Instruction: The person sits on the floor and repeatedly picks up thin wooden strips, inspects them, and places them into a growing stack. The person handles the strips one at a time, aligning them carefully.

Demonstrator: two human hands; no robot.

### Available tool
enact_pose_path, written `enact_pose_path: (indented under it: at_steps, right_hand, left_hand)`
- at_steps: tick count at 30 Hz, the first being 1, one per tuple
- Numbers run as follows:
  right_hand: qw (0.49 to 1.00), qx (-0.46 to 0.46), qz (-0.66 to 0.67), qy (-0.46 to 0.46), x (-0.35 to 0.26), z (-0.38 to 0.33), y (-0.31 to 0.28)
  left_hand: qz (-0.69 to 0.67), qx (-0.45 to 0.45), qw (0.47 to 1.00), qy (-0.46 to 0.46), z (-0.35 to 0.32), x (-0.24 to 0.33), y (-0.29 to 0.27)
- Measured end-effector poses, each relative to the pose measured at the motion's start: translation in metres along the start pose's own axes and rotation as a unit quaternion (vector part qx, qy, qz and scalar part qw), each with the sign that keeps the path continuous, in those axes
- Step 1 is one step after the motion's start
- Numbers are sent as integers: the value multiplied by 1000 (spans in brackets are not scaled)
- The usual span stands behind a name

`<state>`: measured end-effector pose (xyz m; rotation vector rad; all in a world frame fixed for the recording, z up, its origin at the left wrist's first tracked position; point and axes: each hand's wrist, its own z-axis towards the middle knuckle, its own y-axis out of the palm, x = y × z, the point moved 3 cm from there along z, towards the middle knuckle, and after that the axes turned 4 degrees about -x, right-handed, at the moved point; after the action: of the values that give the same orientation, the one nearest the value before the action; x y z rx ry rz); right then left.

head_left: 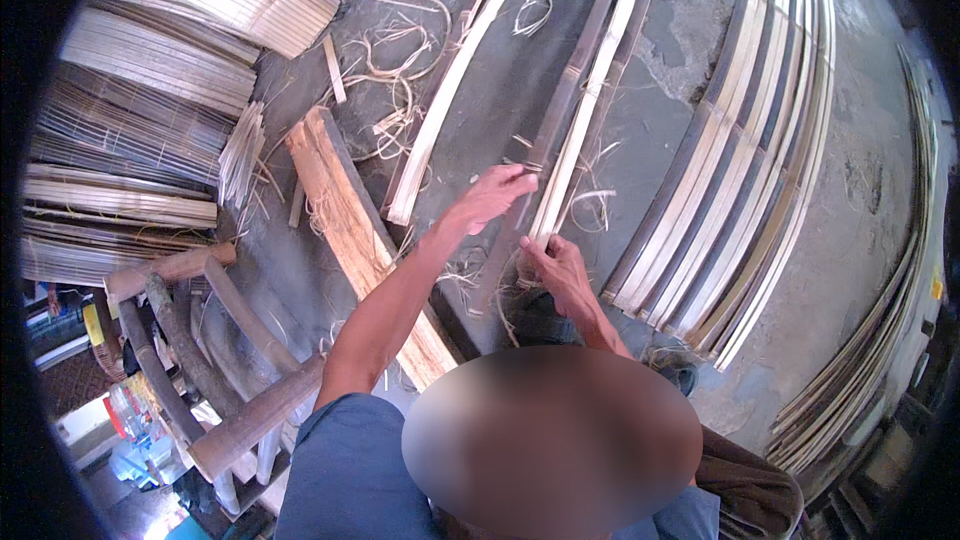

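My left hand (492, 196) reaches forward with its fingers closed on a small dark tool (524, 167), held against a long pale bamboo strip (590, 90). The strip runs away from me over the dark concrete floor. My right hand (558, 266) is closer to me and grips the strip's near end. A darker strip (572, 80) lies right beside the pale one. Both hands are about a hand's width apart along the strip.
A rough wooden plank (345, 220) lies left of my arm. A curved strip (450, 80) and loose shavings (400, 50) lie beyond it. Bundles of split strips (150, 90) are stacked at left, long strips (750, 160) at right, and a pole frame (200, 340) stands at lower left.
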<state>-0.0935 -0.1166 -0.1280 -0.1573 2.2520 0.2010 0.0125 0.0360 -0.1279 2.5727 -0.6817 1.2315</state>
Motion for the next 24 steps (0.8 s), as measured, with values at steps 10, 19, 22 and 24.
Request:
enact_pose_path:
  at_steps: [10, 19, 22, 24]
  right_hand:
    - [991, 23, 112, -64, -10, -26, 14]
    - [919, -211, 331, 34, 24, -29, 13]
    - [940, -190, 271, 79, 5, -28, -11]
    - [938, -212, 262, 76, 12, -21, -27]
  left_hand:
    - [53, 106, 984, 133, 16, 18, 20]
    - [-301, -240, 923, 6, 7, 34, 60]
    - [-324, -259, 910, -12, 18, 36, 58]
    - [-314, -251, 915, -14, 27, 30, 61]
